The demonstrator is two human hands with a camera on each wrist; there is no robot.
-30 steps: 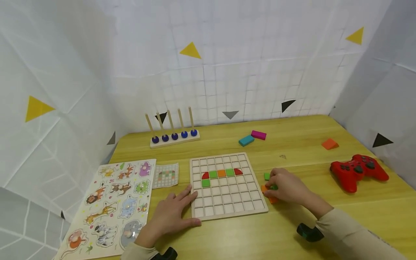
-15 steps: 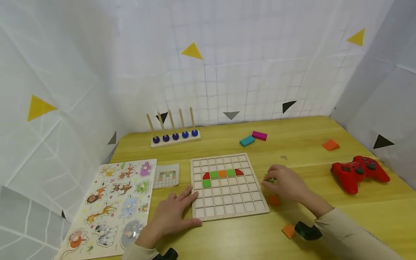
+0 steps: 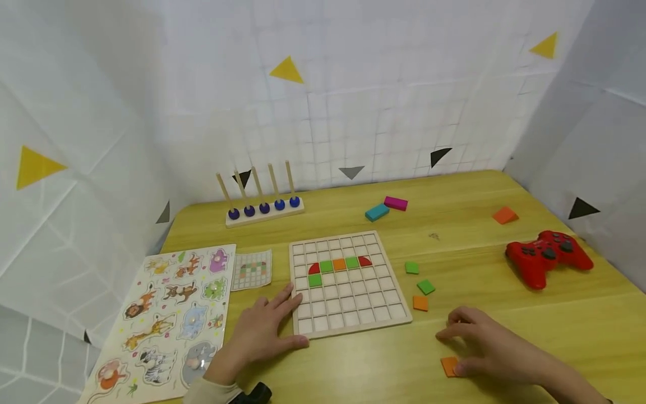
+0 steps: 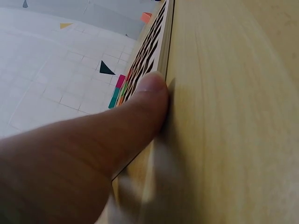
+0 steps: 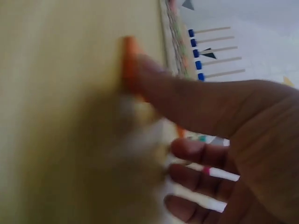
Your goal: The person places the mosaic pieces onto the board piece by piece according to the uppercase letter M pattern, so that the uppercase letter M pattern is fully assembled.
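Note:
In the head view, my left hand (image 3: 264, 325) lies spread at the left side of a wooden grid board (image 3: 355, 307), fingertips and thumb touching its edge. The left wrist view shows the thumb (image 4: 140, 102) against the board's rim. The board bears green tiles, an orange tile (image 3: 339, 264) and red quarter-round pieces in its upper cells. My right hand (image 3: 487, 345) is low on the right, its thumb touching a loose orange tile (image 3: 447, 367) on the table. Its fingers stand bent and apart from the thumb. Nearby lie another orange tile (image 3: 420, 303) and two green tiles (image 3: 426, 287).
A pattern card (image 3: 252, 270) and an animal peg puzzle (image 3: 171, 331) lie on the left. Behind stand a bead rack (image 3: 264, 212), a teal block (image 3: 377, 212) and a magenta block (image 3: 396, 203). A red game controller (image 3: 547, 257) and an orange wedge (image 3: 505, 215) are right.
From the loose tiles beside the board, my right hand has moved toward me to the nearer orange tile, leaving two green tiles and an orange one uncovered. My left hand stays put.

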